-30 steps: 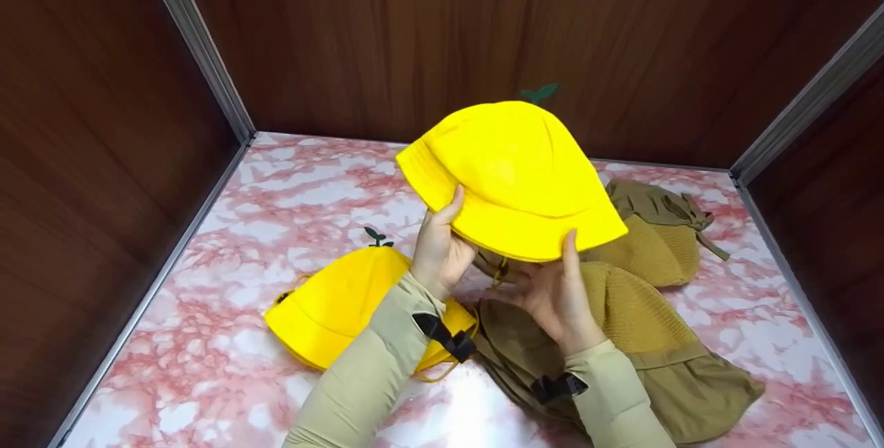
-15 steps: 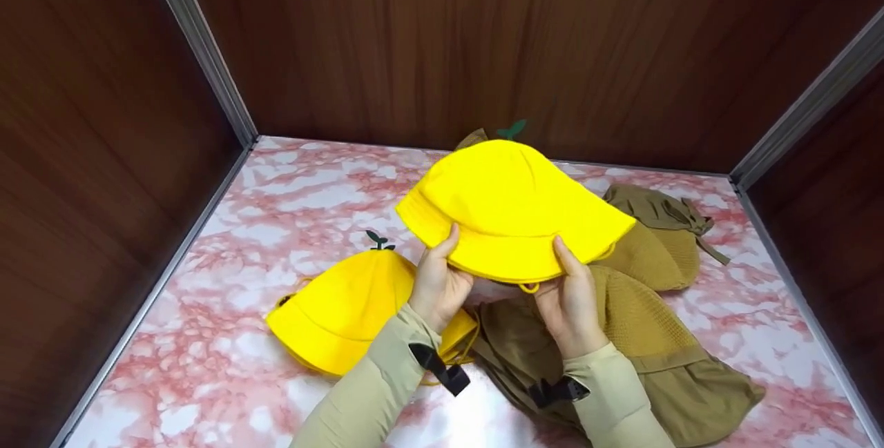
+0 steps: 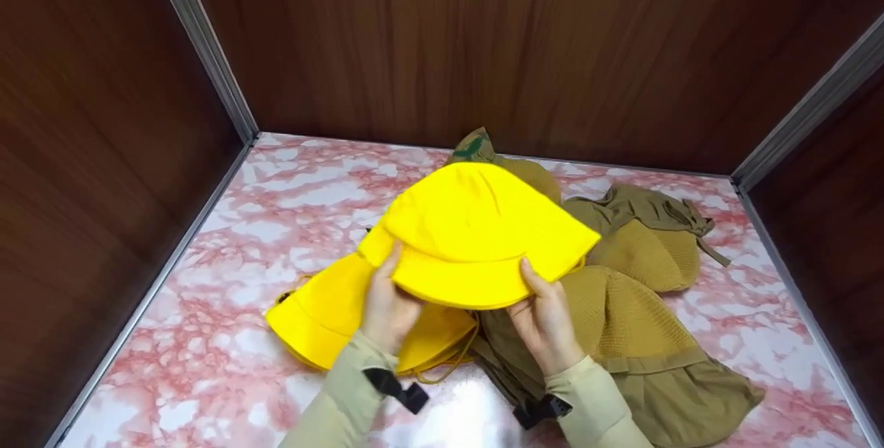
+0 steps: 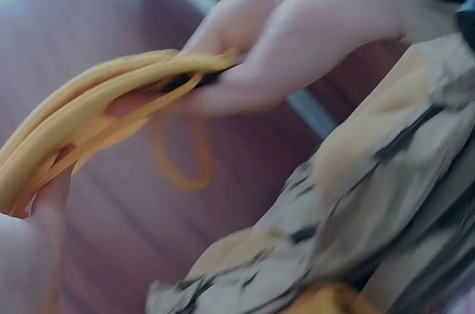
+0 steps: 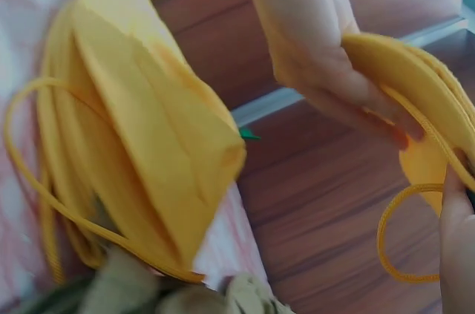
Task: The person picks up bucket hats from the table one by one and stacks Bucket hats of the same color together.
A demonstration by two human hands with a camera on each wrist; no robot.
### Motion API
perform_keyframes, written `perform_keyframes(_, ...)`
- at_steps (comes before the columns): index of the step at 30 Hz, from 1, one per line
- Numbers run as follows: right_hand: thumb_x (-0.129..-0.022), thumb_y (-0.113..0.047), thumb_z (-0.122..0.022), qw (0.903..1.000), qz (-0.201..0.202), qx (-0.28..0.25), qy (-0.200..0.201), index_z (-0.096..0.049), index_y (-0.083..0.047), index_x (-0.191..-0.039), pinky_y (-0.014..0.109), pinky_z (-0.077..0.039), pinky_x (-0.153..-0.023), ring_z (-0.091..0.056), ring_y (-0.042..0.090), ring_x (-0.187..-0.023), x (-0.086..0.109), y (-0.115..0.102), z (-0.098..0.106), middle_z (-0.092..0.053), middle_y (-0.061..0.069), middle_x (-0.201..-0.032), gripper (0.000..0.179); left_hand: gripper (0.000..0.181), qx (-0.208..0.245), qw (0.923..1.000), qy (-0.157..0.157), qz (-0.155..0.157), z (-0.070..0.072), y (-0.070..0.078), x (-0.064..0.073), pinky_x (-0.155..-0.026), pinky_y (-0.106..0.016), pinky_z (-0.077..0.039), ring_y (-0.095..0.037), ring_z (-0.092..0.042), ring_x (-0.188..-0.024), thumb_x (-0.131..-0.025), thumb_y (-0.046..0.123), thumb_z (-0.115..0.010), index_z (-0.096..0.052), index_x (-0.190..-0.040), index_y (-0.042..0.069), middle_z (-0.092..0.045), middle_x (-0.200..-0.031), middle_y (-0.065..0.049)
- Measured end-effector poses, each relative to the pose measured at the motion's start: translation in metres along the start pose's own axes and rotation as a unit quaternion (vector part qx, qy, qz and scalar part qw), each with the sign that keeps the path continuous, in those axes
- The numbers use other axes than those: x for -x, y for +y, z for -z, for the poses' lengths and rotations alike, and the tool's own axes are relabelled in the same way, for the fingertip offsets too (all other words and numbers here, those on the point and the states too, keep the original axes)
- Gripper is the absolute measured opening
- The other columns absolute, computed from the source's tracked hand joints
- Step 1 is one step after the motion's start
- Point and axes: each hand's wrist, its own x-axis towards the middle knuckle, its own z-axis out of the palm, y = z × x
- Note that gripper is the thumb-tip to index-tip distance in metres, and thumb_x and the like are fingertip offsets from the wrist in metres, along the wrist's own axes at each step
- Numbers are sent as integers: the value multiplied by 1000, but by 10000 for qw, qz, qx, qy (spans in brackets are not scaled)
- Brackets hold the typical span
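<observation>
A yellow bucket hat [image 3: 476, 227], folded flat with a green sprout on its crown, is held up between both hands. My left hand [image 3: 391, 306] pinches the left part of its brim, thumb on the near face and fingers behind. The right hand [image 3: 549, 324] grips the brim's right part the same way. In the right wrist view a yellow cord [image 5: 386, 229] hangs in a loop under the hat. Another yellow bucket hat [image 3: 318, 317] lies on the table just below, partly covered by the held hat and left hand.
Several khaki sun hats with mesh crowns and cloth flaps lie to the right: a near one [image 3: 649, 337], one behind it [image 3: 649, 248] and one by the back wall [image 3: 528, 172]. Brown wood-look panels [image 3: 387, 41] enclose the pink-marbled table [image 3: 193, 282] on three sides.
Both hands have brought the yellow hat lower and to the left, now overlapping the other yellow hat. The right hand's fingers, spread earlier, have closed on the brim.
</observation>
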Motion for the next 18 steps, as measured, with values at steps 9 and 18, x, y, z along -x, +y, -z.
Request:
perform_keyframes(9, -102, 0, -43, 9936, -770, 815, -109, -52, -5, -116, 36, -57, -94, -68, 17, -103, 8, 29, 6, -67, 6, -110, 17, 39, -1062, 9929, 286, -463, 32, 56, 21, -113, -29, -41, -11, -57, -121, -106, 20, -43, -39, -144, 11, -60, -130, 3)
perform_keyframes(18, -96, 3, -52, 9749, -1216, 1857, -197, -45, -3, -125, 36, -60, -82, -69, 18, -95, 5, 38, 14, -67, 6, -106, 29, 20, -2022, 9748, 703, -628, 58, 93, 33, -102, -31, -51, -14, -65, -111, -101, 7, -53, -62, -119, 9, -70, -116, -2)
